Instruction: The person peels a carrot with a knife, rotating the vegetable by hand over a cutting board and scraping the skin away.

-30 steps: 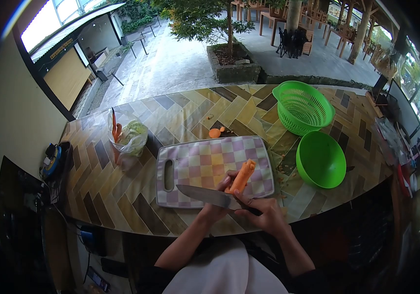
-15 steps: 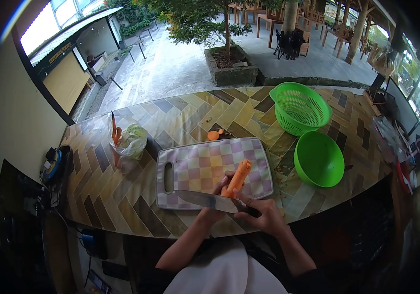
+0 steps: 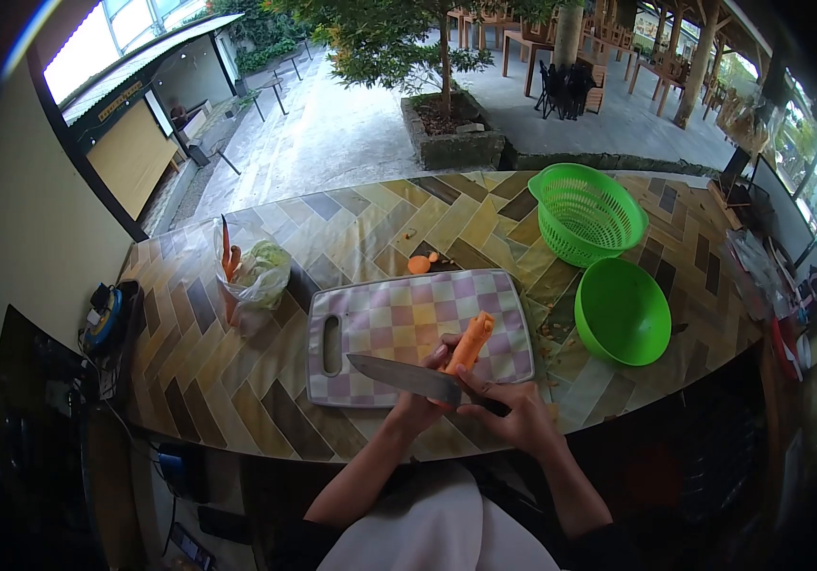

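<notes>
An orange carrot [image 3: 471,344] is held tilted in my left hand [image 3: 420,407], whose fingers wrap round its lower part. My right hand [image 3: 521,415] grips the dark handle of a knife [image 3: 403,377]. The wide blade points left and lies across the front of my left hand, near the carrot's lower end, hiding part of that hand. Both hands are over the near edge of a checkered cutting board [image 3: 380,324]. Small orange carrot pieces [image 3: 419,265] lie just beyond the board.
Right of the board stand a green colander [image 3: 587,215] and a green bowl [image 3: 624,312]. At the left of the table [image 3: 180,333] is a plastic bag [image 3: 262,276] with something pale green, beside thin carrots [image 3: 229,263]. Bagged items [image 3: 756,271] sit at the far right.
The view has shifted slightly. The knife blade has moved up a little relative to my left hand and the carrot. Both hands keep their hold.
</notes>
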Tool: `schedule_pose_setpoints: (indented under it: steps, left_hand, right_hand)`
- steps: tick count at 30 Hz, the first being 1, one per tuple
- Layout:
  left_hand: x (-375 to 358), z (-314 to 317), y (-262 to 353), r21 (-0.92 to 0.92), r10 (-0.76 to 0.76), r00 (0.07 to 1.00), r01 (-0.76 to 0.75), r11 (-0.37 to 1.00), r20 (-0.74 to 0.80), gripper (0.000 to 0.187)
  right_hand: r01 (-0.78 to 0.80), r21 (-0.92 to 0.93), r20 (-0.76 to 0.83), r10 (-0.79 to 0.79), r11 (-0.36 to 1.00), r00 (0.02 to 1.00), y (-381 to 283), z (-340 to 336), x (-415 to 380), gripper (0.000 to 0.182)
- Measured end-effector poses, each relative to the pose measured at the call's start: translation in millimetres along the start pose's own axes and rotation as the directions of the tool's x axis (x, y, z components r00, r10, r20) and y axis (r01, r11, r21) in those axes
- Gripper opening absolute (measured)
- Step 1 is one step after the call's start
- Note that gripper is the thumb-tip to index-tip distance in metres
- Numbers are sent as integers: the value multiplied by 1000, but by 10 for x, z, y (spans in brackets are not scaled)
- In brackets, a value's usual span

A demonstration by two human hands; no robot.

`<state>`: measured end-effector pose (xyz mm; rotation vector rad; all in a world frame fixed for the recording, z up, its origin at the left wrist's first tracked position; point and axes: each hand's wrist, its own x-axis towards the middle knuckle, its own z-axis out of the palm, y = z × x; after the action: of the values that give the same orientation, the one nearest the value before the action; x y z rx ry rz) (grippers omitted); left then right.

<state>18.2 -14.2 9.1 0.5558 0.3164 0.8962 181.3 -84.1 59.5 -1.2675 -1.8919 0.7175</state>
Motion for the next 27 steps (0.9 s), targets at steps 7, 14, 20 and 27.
schedule_pose_setpoints:
  steps: [7,14,20,27]
  left_hand:
    - [1,-84,-21,-3,6,995,-6,1000,103,34]
    - [-2,-74,-16,-13,14,999,-14,1000,37,35]
    - [-1,-84,-1,4,-31,996,31,1000,80,41]
    - [7,-76,-16,40,15,997,-18,999,73,38]
  right_hand:
    - [28,-94,-74,-35,995,997,60,72,-24,55]
    - [-53,59,-22,54,997,998,53,20,0,58]
    - [-127,37,31,126,991,992,13,-28,-9,65]
    - [-54,-12,-29,54,998,998,3,3,24,59]
